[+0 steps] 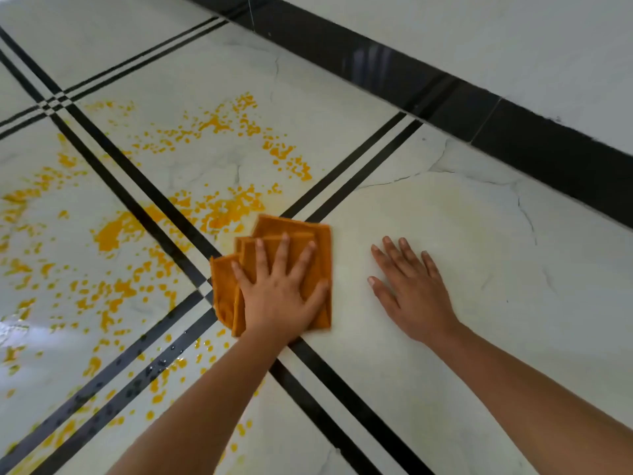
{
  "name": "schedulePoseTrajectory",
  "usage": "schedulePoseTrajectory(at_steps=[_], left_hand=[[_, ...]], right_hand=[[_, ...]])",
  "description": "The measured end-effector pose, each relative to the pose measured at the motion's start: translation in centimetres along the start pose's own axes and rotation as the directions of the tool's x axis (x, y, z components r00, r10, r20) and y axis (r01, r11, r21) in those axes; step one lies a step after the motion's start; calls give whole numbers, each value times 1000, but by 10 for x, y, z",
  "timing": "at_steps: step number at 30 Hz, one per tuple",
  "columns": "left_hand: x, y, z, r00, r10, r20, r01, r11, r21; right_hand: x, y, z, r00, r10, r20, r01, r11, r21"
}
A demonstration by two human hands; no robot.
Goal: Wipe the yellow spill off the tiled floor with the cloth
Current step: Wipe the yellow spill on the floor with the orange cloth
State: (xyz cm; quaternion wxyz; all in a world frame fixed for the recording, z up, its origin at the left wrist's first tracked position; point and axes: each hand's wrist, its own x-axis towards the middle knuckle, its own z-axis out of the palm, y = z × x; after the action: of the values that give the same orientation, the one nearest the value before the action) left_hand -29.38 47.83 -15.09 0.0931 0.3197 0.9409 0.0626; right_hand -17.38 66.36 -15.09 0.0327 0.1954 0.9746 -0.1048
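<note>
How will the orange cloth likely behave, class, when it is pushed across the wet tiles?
The cloth looks soft and floppy: it lies in loose folded layers, so it may bunch unless pressed flat, as the left hand does. It probably slides easily, since the tiles look glossy. It should soak up the spill and likely get heavier.

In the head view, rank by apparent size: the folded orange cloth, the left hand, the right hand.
1. Folded orange cloth, clearly largest, though partly hidden under the left hand.
2. Left hand and right hand: look alike, both flat with fingers spread; not ranked.
</note>
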Motion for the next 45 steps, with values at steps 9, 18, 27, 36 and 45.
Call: schedulePoseTrajectory(at_steps=[9,18,27,36,45], left_hand=[[-45,-22,-1,999,1,45,-2,1000,22],[-99,-22,-4,993,117,-13,-118,979,-169],[-233,-119,-3,871,-480,-101,445,860,-251],[-304,-140,11,831,-556,-13,536,806,-250],[-311,-148,11,850,-528,8,515,826,-231]], right_hand=[[-18,-15,0,991,-94,100,99,994,-38],[-47,-83,-2,975,-219,37,211,966,150],[-70,-211,44,986,-125,106,131,990,-45],[-73,-201,46,997,39,72,-33,996,-78],[-102,-217,52,990,-105,96,112,991,-71]])
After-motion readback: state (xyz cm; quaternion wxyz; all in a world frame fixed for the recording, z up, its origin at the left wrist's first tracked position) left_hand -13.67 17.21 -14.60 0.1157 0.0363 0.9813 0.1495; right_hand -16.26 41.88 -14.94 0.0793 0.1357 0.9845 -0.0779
